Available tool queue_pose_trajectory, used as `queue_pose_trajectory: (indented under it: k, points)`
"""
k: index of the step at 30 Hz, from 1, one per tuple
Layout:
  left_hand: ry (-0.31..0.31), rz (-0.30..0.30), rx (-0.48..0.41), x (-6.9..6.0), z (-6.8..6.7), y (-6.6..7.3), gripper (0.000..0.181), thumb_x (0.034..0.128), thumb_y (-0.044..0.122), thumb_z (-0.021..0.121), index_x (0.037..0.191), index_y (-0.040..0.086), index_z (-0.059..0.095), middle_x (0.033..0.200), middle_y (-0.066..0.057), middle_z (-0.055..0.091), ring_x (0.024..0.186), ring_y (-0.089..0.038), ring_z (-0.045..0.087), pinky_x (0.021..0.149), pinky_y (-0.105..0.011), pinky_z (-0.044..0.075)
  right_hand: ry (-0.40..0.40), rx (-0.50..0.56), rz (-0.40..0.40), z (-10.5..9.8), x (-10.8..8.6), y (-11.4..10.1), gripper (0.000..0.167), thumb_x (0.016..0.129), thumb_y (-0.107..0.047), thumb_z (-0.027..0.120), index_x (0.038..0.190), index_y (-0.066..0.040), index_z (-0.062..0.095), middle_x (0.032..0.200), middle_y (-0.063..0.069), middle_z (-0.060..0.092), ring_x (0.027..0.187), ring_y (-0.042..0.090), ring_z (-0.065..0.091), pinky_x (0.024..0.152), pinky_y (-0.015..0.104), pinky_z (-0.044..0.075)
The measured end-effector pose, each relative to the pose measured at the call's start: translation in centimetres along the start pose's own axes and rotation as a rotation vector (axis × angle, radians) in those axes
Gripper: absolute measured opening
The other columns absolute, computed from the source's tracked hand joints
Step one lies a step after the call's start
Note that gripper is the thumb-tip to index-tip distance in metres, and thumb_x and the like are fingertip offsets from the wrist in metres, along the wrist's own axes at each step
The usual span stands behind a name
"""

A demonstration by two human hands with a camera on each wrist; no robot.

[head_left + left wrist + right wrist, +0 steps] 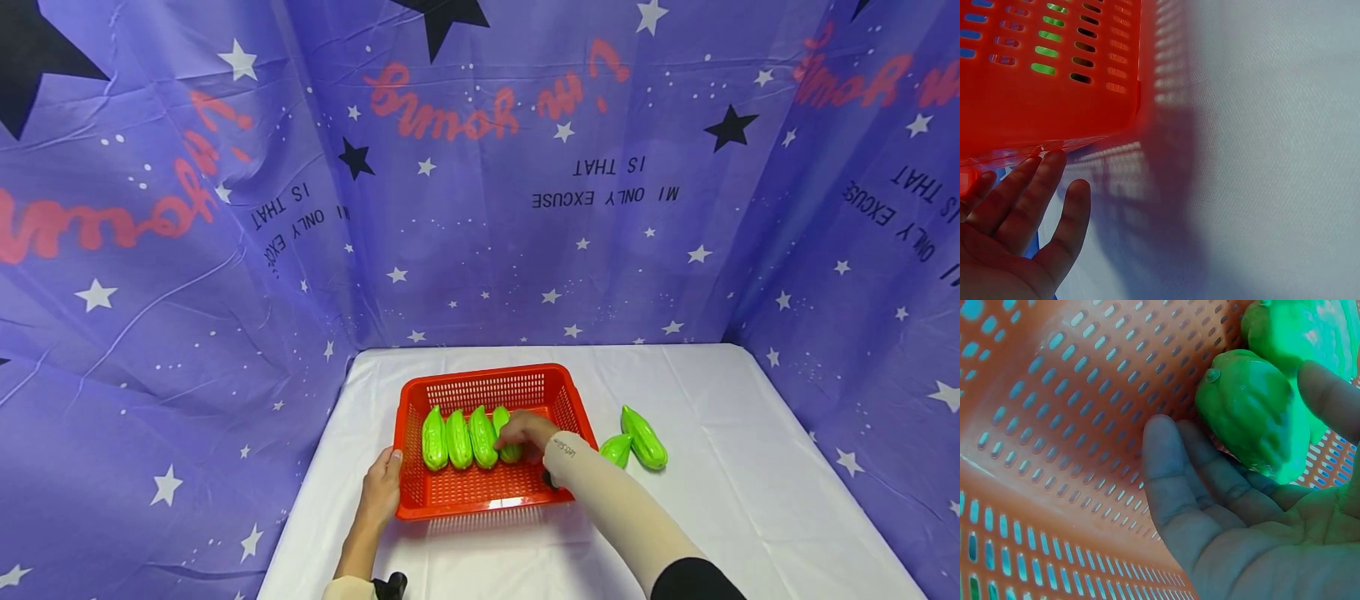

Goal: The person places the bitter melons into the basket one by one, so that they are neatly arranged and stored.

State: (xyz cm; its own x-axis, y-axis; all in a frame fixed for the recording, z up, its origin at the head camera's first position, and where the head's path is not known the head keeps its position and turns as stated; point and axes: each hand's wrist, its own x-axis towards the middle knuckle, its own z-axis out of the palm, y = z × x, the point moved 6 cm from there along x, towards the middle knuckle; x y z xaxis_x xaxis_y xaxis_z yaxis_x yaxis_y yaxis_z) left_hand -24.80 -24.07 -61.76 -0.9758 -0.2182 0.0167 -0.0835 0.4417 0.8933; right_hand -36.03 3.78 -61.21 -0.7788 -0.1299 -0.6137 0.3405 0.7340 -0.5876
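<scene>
A red perforated plastic basket (pixel 450 504) stands on the white-covered table. Glossy green ridged fruits, tapered at one end, lie side by side in it; the leftmost fruit (pixel 434 439) is near the left wall. My right hand (pixel 527 432) reaches in over the rightmost fruit of the row. In the right wrist view this fruit (pixel 1247 412) sits between the thumb and fingers, its blunt end facing the camera. My left hand (pixel 381 490) is at the basket's left side. Its fingers (pixel 1041 187) are fairly straight along the outer wall; the thumb's hold is unclear.
Right of the basket, two more green fruits lie on the table: one fruit (pixel 643 438) whole in view, another fruit (pixel 617 450) partly hidden by the right forearm. A purple starred cloth (pixel 517 275) hangs behind and along both sides of the table.
</scene>
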Motion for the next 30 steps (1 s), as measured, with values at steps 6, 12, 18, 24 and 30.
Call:
queue_pose_trajectory:
  k: [6, 12, 18, 24, 30]
  points:
    - [0.003, 0.000, -0.004, -0.1, 0.0, 0.1, 0.044, 0.1113, 0.031, 0.038, 0.135, 0.001, 0.059, 0.119, -0.020, 0.067, 0.110, -0.035, 0.062, 0.096, -0.050, 0.045, 0.010, -0.051, -0.045, -1.0, -0.5, -0.6, 0.035, 0.084, -0.021, 0.079, 0.105, 0.002, 0.063, 0.098, 0.015, 0.063, 0.098, 0.039, 0.067, 0.086, 0.055, 0.056]
    - [0.010, -0.004, -0.003, 0.0, -0.1, 0.1, 0.044, 0.1112, 0.031, 0.038, 0.135, 0.001, 0.060, 0.116, -0.022, 0.067, 0.108, -0.035, 0.062, 0.094, -0.048, 0.046, -0.008, -0.015, -0.079, -3.2, -2.4, -2.0, 0.055, 0.089, -0.023, 0.076, 0.131, 0.005, 0.054, 0.123, 0.027, 0.060, 0.105, 0.049, 0.065, 0.086, 0.057, 0.056]
    - [-0.003, -0.003, -0.004, -0.1, -0.1, 0.2, 0.046, 0.1117, 0.034, 0.036, 0.136, 0.002, 0.058, 0.118, -0.022, 0.067, 0.110, -0.036, 0.063, 0.094, -0.049, 0.046, -0.012, -0.022, -0.150, -6.1, -4.7, -3.2, 0.034, 0.091, -0.026, 0.076, 0.096, 0.000, 0.055, 0.086, 0.014, 0.053, 0.068, 0.026, 0.060, 0.078, 0.045, 0.058]
    - [-0.005, 0.004, -0.003, -0.2, -0.1, 0.3, 0.046, 0.1117, 0.034, 0.036, 0.135, 0.002, 0.059, 0.120, -0.023, 0.066, 0.113, -0.038, 0.061, 0.097, -0.052, 0.045, -0.035, 0.012, -0.242, -9.0, -7.2, -3.3, 0.046, 0.091, -0.024, 0.075, 0.065, -0.014, 0.039, 0.062, -0.001, 0.032, 0.050, 0.013, 0.032, 0.054, 0.032, 0.041]
    - [-0.008, 0.000, -0.005, -0.3, -0.1, 0.2, 0.046, 0.1117, 0.034, 0.036, 0.136, 0.002, 0.058, 0.121, -0.024, 0.066, 0.113, -0.038, 0.062, 0.096, -0.052, 0.045, 0.036, -0.026, -0.262, -12.8, -8.5, -1.3, 0.041, 0.092, -0.031, 0.073, 0.064, -0.014, 0.049, 0.062, 0.000, 0.046, 0.057, 0.016, 0.051, 0.062, 0.036, 0.055]
